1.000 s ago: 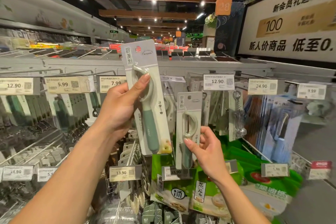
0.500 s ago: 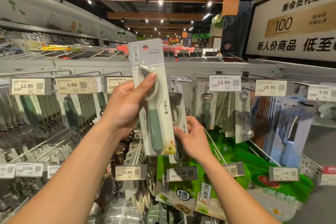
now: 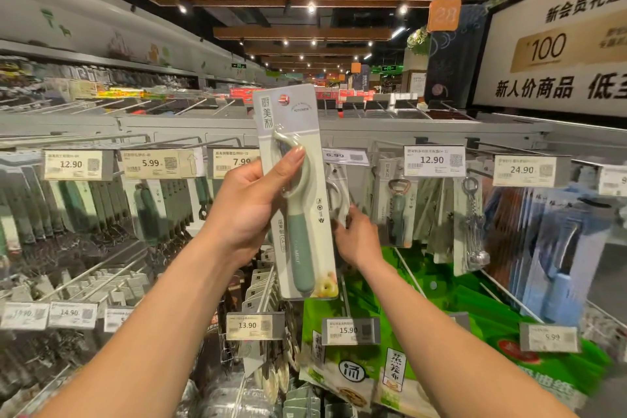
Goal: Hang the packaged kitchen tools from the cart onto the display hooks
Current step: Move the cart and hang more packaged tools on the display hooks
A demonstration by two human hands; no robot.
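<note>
My left hand (image 3: 252, 210) holds a packaged green-handled peeler (image 3: 298, 214) upright in front of the display, thumb pressed on its front. Behind it, my right hand (image 3: 356, 237) grips the lower part of a second packaged peeler (image 3: 337, 197), which is up against the hook row under the 6.99 price tag (image 3: 344, 156). The front package hides most of the second one, so I cannot tell whether it is on a hook. The cart is out of view.
Hook rows carry packaged tools: dark green items (image 3: 84, 210) left, a bottle opener pack (image 3: 395, 210) and blue packs (image 3: 556, 248) right. Price tags line the hook ends. Green bags (image 3: 424, 332) hang below. Bare metal hooks (image 3: 84, 275) stick out lower left.
My right hand has carried the second peeler from beside the first one up and back, behind it, to the hook row. My left hand has kept its peeler raised.
</note>
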